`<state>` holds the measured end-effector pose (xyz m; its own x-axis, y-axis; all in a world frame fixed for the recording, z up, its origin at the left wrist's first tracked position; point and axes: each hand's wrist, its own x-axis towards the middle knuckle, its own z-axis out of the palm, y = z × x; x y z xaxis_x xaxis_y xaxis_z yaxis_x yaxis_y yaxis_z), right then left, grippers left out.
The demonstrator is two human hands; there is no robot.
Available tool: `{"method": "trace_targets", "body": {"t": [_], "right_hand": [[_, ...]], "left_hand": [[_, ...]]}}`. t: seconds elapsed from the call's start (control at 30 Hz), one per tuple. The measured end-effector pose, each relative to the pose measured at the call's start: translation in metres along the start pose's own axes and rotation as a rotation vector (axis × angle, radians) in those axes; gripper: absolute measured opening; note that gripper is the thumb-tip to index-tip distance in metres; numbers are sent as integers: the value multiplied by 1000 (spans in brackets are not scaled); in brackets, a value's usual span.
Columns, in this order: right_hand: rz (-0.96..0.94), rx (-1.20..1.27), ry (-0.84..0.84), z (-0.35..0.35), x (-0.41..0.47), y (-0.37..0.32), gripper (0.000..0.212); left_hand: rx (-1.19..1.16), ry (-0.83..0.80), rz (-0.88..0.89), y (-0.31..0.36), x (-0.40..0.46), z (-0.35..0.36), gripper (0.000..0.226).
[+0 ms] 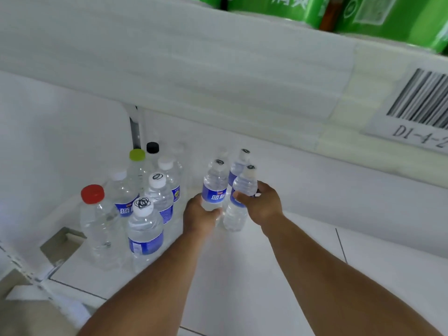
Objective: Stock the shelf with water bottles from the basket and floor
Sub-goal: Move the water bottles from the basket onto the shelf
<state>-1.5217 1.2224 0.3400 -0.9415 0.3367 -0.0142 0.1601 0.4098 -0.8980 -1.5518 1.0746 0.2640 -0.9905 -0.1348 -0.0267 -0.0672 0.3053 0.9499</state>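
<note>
My left hand (200, 214) grips a clear water bottle (215, 183) with a blue label and a white cap marked in black. My right hand (263, 204) grips a second such bottle (243, 190), tilted slightly. A third blue-label bottle (238, 163) stands just behind these two. To the left stands a group of several bottles, among them one with a scribbled white cap (145, 229) and a larger red-capped bottle (99, 219). All stand on the white bottom shelf surface (242, 251).
A white shelf edge (218, 76) runs overhead, with a barcode label (417, 110) at the right and green packages (363, 13) above it. A yellow-green-capped bottle (137, 156) and a black-capped bottle (152, 147) stand at the back of the group. A white panel (60, 141) closes the left side.
</note>
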Motion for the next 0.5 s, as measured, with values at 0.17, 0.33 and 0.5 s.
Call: {"method": "trace_targets", "body": {"t": [0.17,0.33,0.5], "right_hand": [[-13,-43,-14,0,9,-1,20],[-25,-55,-39,0,11,-3,24],[-13,-90,-50,0,9,-2,21]], "left_hand": [[21,-6,4,2,7,2,48],[32,-19,18,1,8,0,44],[86,-72,31,0,8,-3,54]]}}
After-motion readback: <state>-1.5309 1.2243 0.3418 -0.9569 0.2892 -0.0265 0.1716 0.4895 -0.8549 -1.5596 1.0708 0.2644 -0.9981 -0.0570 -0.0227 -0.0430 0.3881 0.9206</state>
